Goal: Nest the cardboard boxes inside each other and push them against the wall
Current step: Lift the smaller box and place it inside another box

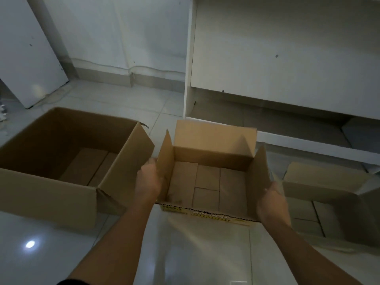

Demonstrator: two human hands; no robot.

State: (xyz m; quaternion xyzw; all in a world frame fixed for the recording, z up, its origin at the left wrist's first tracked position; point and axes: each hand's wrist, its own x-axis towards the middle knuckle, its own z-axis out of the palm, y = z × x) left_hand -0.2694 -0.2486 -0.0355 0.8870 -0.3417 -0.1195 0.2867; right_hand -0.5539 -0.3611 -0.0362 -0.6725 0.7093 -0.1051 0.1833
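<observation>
Boxes are sitting open on a shiny tiled floor (61, 254). Three of them are lined up in a row. The big box (61, 161) is sitting on the left, just beside the middle box (211, 177), with a thin gap between them. The small box (320, 202) is waiting on the right, partly blurred. Bare floor is lying open behind them, up to the wall (123, 38) and a white cabinet (287, 58). The left hand (148, 182) is pressing flat on the middle box's left flap. The right hand (271, 200) is gripping its right flap, fingers hidden behind the cardboard. Both flaps are standing up.
</observation>
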